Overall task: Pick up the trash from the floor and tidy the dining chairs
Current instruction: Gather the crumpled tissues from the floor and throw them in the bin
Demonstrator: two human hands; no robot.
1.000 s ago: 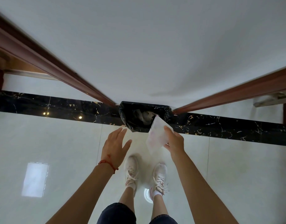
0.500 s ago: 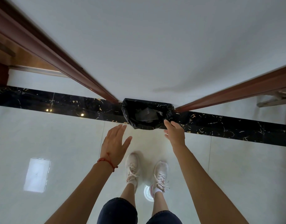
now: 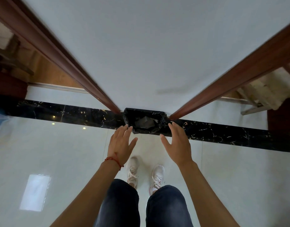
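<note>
A trash bin (image 3: 145,113) lined with a black bag stands on the floor against the white wall, straight ahead of me. Crumpled grey and white trash (image 3: 145,122) lies inside it. My left hand (image 3: 121,144), with a red string bracelet at the wrist, is spread flat and empty just left of the bin's near rim. My right hand (image 3: 177,142) is also spread and empty, just right of the rim. Neither hand touches the bin.
A white wall panel (image 3: 149,54) framed by brown wooden door trims (image 3: 62,51) rises ahead. A black marble strip (image 3: 222,133) crosses the glossy white tiled floor. Wooden furniture (image 3: 262,90) shows through the right opening. My feet in white sneakers (image 3: 132,171) stand below the bin.
My right hand held a white wrapper over the bin one second ago; it has let go and the wrapper now lies in the bin. Both hands are spread and empty.
</note>
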